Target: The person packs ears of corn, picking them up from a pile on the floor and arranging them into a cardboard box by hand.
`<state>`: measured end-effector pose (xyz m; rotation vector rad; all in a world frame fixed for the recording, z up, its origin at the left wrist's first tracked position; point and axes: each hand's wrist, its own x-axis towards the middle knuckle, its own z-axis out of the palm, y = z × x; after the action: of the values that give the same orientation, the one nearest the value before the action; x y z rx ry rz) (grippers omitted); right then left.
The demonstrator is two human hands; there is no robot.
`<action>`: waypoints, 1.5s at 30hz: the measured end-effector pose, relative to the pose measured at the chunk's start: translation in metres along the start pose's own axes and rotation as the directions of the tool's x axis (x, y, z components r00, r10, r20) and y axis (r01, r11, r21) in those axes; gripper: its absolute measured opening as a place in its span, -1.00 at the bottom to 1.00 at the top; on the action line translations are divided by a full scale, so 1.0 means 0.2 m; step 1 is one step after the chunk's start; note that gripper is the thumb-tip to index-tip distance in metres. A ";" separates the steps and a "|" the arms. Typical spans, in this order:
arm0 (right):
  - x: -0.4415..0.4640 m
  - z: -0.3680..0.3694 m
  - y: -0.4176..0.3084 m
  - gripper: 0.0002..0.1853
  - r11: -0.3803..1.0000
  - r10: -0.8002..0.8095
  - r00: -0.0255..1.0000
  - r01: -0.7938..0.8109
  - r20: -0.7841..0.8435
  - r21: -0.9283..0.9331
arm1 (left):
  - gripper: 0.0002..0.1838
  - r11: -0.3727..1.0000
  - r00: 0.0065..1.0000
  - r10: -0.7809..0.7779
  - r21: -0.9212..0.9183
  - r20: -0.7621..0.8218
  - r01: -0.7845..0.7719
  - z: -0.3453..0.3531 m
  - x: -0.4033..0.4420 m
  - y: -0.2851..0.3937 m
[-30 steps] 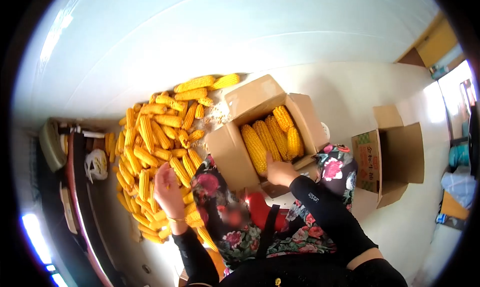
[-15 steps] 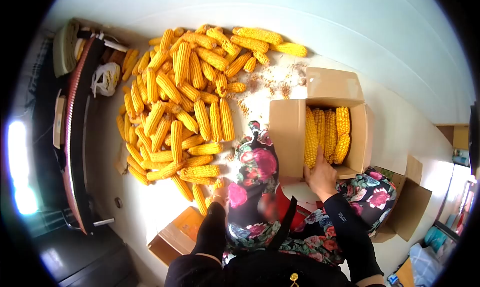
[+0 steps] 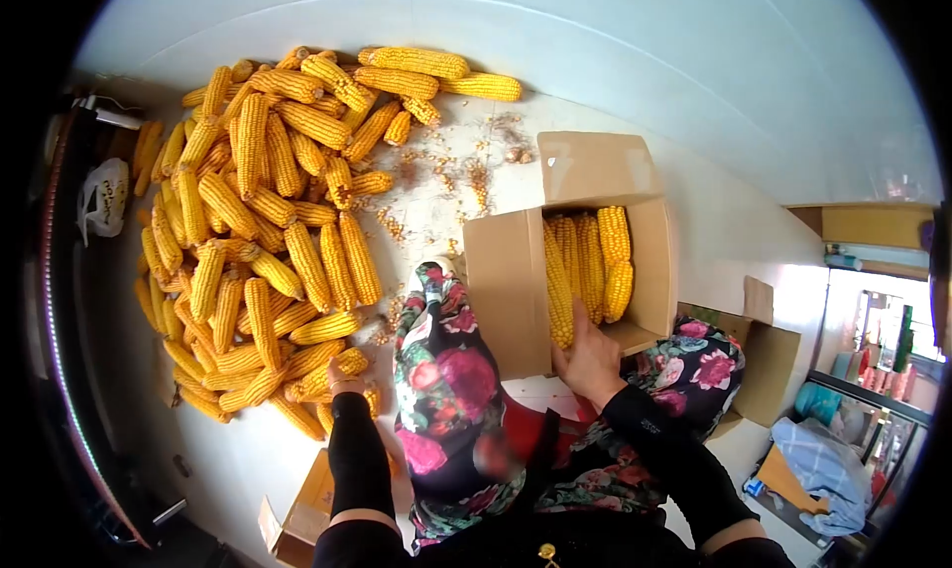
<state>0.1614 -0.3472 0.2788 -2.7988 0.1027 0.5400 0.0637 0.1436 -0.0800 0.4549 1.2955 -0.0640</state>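
Note:
Inside an open cardboard box (image 3: 508, 295), several yellow corn cobs stand side by side. My right hand (image 3: 593, 365) is at the box's near left corner, thumb and fingers around the lower end of the leftmost corn cob (image 3: 556, 281). On the other side, my left hand (image 3: 346, 382) reaches to the near edge of a large corn pile (image 3: 297, 261). Its fingers are closed on a corn cob (image 3: 332, 370) there; the palm side is hidden.
Loose kernels (image 3: 446, 176) and husk bits litter the floor between pile and box. Another cardboard box (image 3: 769, 365) is beyond my right knee, and one more (image 3: 307, 499) near my left elbow. A white plastic bag (image 3: 103, 197) lies at the left, beside dark furniture.
The view has swung right, so everything sits further left. My left hand has gone from beside the pile's edge onto a cob. My right hand remains at the boxed cob.

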 end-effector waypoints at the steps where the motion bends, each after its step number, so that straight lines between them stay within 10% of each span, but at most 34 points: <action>1: 0.00 0.00 0.00 -0.07 1.000 -0.013 1.000 0.013 -0.005 0.000 | -0.48 0.999 0.998 -0.049 0.005 -0.026 0.049 0.06 -0.05 0.00; 6: -0.01 0.01 0.00 -0.09 1.000 -0.029 0.999 0.029 -0.023 -0.009 | -0.52 0.968 0.965 0.077 0.213 0.249 -0.132 -0.08 0.08 -0.05; 8: -0.01 -0.01 -0.03 -0.10 1.000 -0.007 1.000 0.007 -0.003 -0.004 | -0.55 0.991 0.998 -0.047 -0.127 -0.033 0.043 0.23 -0.25 0.00; 11: -0.02 -0.06 -0.04 -0.10 0.999 0.035 0.999 -0.036 0.034 0.013 | -0.54 0.966 0.999 -0.034 -0.254 0.030 0.040 0.56 -0.75 0.12; 19: 0.00 -0.03 0.10 -0.23 0.985 -0.103 0.985 0.121 -0.137 0.126 | -0.56 0.872 0.660 0.259 0.124 0.705 -0.474 1.26 -2.04 0.28; 21: -0.03 -0.14 0.10 -0.33 0.804 -0.026 0.922 0.249 -0.386 0.540 | -0.59 0.797 0.587 0.212 0.209 0.781 -0.566 1.42 -2.23 0.19; 24: -0.07 -0.35 0.15 -0.33 0.139 -0.056 0.995 0.094 -0.087 0.986 | -0.56 0.539 0.497 0.192 0.332 0.847 -0.774 1.70 -2.55 -0.20; 28: -0.11 -0.47 0.19 -0.11 -0.463 -0.208 0.977 -0.137 0.043 0.876 | -0.41 0.052 0.123 -0.010 0.124 0.992 -0.991 1.76 -2.23 -0.80; 30: 0.01 -0.29 0.24 -0.13 0.095 0.150 0.984 0.079 -0.092 0.992 | -0.28 -0.481 0.079 -0.047 0.047 0.996 -0.876 1.71 -2.14 -0.94; 32: 0.01 -0.33 0.23 -0.22 -0.102 0.310 0.950 -0.007 0.039 0.995 | -0.30 -0.410 -0.032 0.031 -0.016 0.999 -0.912 1.75 -2.18 -0.92; 35: 0.08 -0.17 0.21 -0.21 0.018 0.362 0.932 -0.016 0.008 1.000 | -0.44 -0.351 0.147 0.122 0.181 0.982 -0.919 1.83 -2.17 -0.80; 37: 0.12 -0.07 0.19 -0.16 0.554 0.268 0.932 0.059 -0.245 0.831 | -0.48 -0.165 0.271 0.108 0.286 0.956 -0.944 1.83 -2.17 -0.77; 38: 0.13 -0.04 0.18 -0.16 0.549 0.260 0.936 0.058 -0.237 0.834 | -0.52 0.038 0.377 0.073 0.375 0.923 -0.926 1.83 -2.17 -0.76; 45: 0.11 -0.01 0.15 -0.21 0.961 0.190 0.979 -0.171 -0.073 0.216 | -0.61 0.086 0.292 0.315 0.279 0.903 -0.956 1.76 -2.45 -0.54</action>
<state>0.1781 -0.3768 0.2635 -2.6221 0.4141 0.4128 0.2142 -0.1827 0.4179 1.7916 0.0230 0.0117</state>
